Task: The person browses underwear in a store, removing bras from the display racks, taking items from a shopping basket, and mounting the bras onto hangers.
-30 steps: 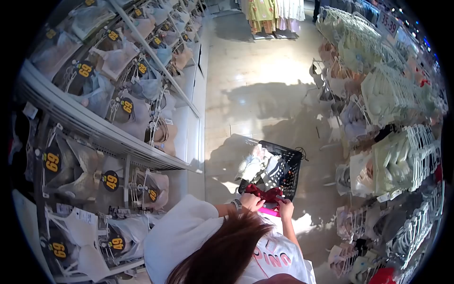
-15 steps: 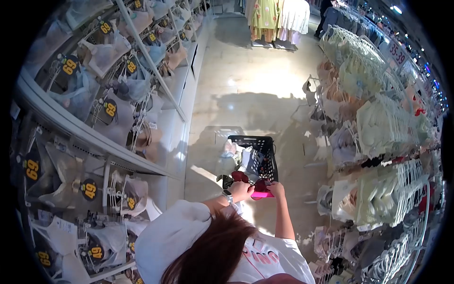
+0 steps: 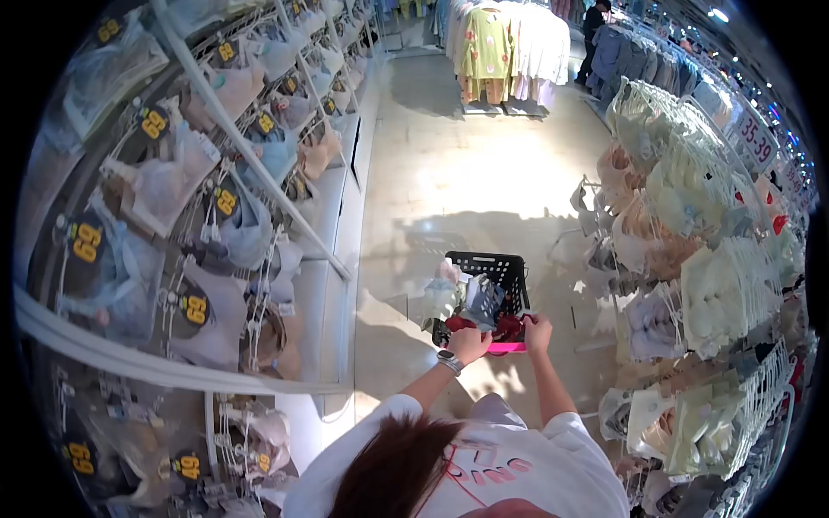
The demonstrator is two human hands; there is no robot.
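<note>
My left hand (image 3: 469,345), with a watch on its wrist, is closed around the left end of a pink cart handle (image 3: 508,348). My right hand (image 3: 537,331) grips the same handle at its right end. Just beyond the handle is a black perforated shopping basket (image 3: 485,258). Dark red garments (image 3: 511,327) lie at its near side, against my hands. Farther in are a grey-blue garment (image 3: 484,299) and pale pieces (image 3: 439,296) bulging over the left side. The basket's bottom is hidden.
Wall racks of bras (image 3: 211,302) with price discs line the left side. Hanging racks of underwear (image 3: 717,276) stand close on the right. Ahead along the pale floor (image 3: 471,173) is a clothes stand (image 3: 488,52). A person in dark clothes (image 3: 592,39) stands at the far right.
The view has swung left and up, so the basket and both hands sit farther right in it. More of the far clothes stand and the person shows. Both hands keep their hold.
</note>
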